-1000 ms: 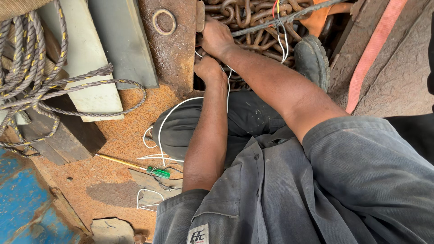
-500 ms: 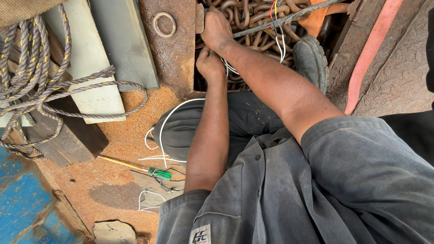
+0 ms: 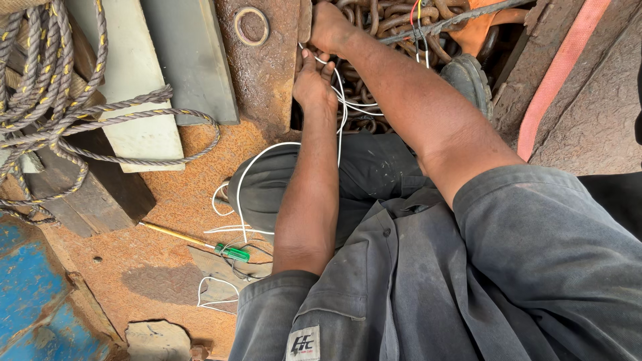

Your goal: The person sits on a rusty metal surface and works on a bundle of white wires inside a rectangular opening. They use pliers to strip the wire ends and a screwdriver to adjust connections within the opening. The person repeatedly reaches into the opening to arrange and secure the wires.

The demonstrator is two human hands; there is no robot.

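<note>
The left hand (image 3: pixel 314 83) is closed on the white wires (image 3: pixel 341 100) at the edge of the rusty plate (image 3: pixel 267 73). The right hand (image 3: pixel 328 30) grips them higher, beside the chain pile (image 3: pixel 381 20). Better to keep the wires taut and away from the sharp plate edge.

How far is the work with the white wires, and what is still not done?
Done: a few white wires already run toward the rusty chain pile. In hand: the left hand and right hand both grip these wires beside the rusty plate. Left: more white wire lies loose on the floor, and the green-handled screwdriver rests there untouched.
</note>
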